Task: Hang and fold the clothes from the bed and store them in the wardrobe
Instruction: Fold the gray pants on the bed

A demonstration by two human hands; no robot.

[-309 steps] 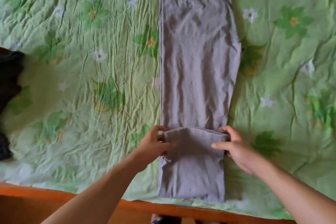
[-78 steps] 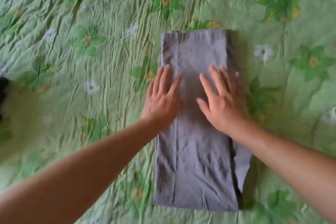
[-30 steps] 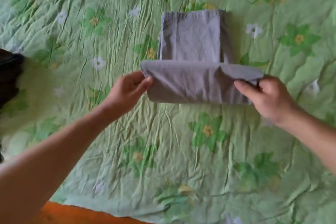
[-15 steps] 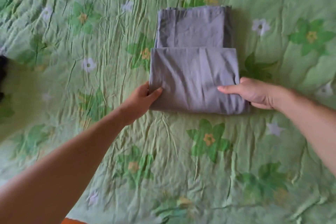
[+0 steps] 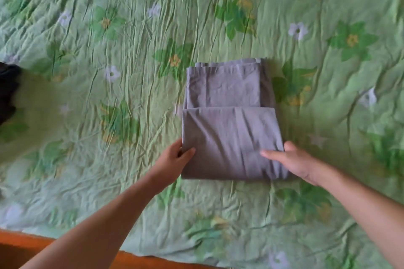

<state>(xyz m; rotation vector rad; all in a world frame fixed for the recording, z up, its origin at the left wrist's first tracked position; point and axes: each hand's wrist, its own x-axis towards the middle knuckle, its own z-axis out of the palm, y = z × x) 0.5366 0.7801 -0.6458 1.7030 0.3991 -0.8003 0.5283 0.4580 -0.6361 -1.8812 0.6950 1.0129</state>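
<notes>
Since the frame one second earlier, the lifted near half of the folded grey cotton trousers (image 5: 229,137) has been laid flat over the far half. The bundle now rests on the crumpled green floral bedspread (image 5: 109,28), well beyond the orange-brown wooden bed rail (image 5: 21,247). Risk, judged from this state: the upper layer stops short of the edge farthest from the rail and sits slightly wider than the layer below, so the stack is uneven. If the bundle is lifted by its rail-side corners alone, the loose far layers are likely to droop and unfold. A slip of either grip could let the new fold open, so support from beneath is advisable. Pose: both forearms reach across the rail and converge on the bundle's rail-side edge. The left hand (image 5: 175,159) pinches the left corner, thumb on top and fingers tucked beneath. The right hand (image 5: 293,161) grips the right corner with one digit lying flat across the cloth; its other fingers are mostly hidden. A dark garment (image 5: 7,91) lies well to the left, about as far from the rail as the trousers.
</notes>
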